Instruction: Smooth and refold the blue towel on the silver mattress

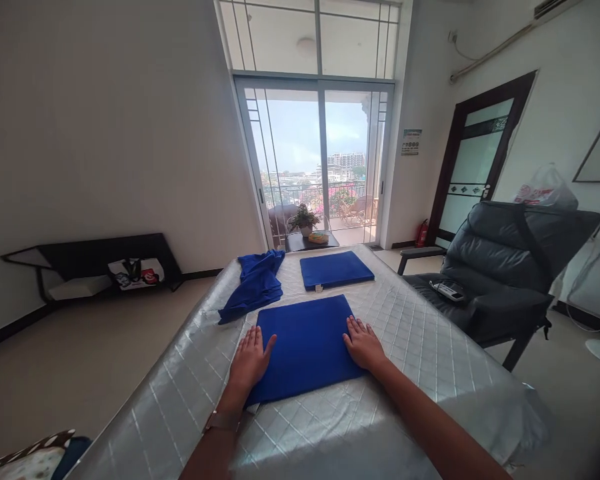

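A folded blue cloth (pixel 305 353) lies flat on the table's silver quilted cover (pixel 400 393), right in front of me. On its left edge rests my left hand (pixel 250 357), fingers stretched forward and thumb out over the fabric. My right hand (pixel 364 341) lies flat on the right edge, fingers extended. Beyond it is a second folded blue cloth (pixel 337 270) with a small white tag at its near edge. To the left of that one, a crumpled blue cloth (pixel 257 283) lies loosely near the cover's far left edge.
A dark armchair (pixel 500 267) with a device on its seat stands at the right. Past the table's far end, a small dark stand carries a potted plant (pixel 305 220) before glass sliding doors (pixel 325 160). A low black rack (pixel 105 260) stands along the left wall.
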Motion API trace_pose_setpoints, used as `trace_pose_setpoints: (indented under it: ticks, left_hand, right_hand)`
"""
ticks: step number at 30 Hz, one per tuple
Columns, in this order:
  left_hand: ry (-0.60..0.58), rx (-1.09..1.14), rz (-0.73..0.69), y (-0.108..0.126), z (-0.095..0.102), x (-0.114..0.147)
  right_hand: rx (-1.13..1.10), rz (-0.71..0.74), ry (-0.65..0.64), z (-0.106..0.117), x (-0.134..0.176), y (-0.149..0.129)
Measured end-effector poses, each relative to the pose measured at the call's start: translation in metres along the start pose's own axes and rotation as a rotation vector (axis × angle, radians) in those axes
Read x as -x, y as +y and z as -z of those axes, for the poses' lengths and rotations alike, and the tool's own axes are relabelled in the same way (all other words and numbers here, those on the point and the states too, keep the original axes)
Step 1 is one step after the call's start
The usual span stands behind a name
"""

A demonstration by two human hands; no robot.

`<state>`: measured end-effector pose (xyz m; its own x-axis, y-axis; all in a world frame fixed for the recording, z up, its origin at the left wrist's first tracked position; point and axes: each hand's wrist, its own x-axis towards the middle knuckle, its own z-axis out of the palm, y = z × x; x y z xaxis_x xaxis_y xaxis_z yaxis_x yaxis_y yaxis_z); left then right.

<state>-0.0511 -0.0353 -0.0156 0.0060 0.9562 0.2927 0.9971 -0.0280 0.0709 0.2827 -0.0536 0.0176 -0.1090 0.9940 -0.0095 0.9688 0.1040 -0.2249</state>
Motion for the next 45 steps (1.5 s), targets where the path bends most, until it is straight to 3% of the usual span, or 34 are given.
trace_pose_setpoints:
  ticks: [4, 10, 13, 16, 18, 21, 29, 32, 41, 45]
  left_hand:
    - [0.061, 0.026, -0.145, 0.036, 0.009, 0.006]
    - [-0.133, 0.126, -0.431, 0.147, 0.018, 0.012]
    - [-0.127, 0.168, -0.478, 0.193, 0.016, 0.007]
    - [-0.146, 0.177, -0.426, 0.212, 0.012, 0.004]
    - [-0.167, 0.165, -0.399, 0.210, 0.010, 0.006]
    - [-0.198, 0.145, -0.396, 0.186, 0.011, 0.012]
    - [-0.297, 0.043, -0.175, 0.055, 0.024, 0.040]
    - [-0.277, 0.022, -0.115, 0.027, 0.027, 0.052]
    - [-0.283, 0.011, -0.047, 0.034, 0.037, 0.062]
    - [-0.272, 0.006, -0.064, 0.032, 0.036, 0.061]
  right_hand:
    - [-0.040, 0.003, 0.009, 0.000, 0.001, 0.001]
    - [-0.042, 0.012, 0.031, -0.002, 0.001, 0.003]
    - [-0.009, 0.046, 0.042, -0.005, 0.000, 0.006]
    - [0.008, 0.057, 0.034, -0.006, 0.000, 0.008]
    - [0.004, 0.051, 0.023, -0.005, 0.000, 0.007]
    - [-0.016, 0.038, 0.020, -0.003, 0.001, 0.005]
    - [-0.032, 0.014, 0.007, 0.001, 0.002, 0.002]
    - [-0.025, 0.019, 0.003, 0.002, 0.002, 0.002]
    - [0.024, 0.012, 0.000, 0.006, 0.001, 0.000]
    - [0.060, 0.011, 0.021, 0.013, 0.020, -0.003]
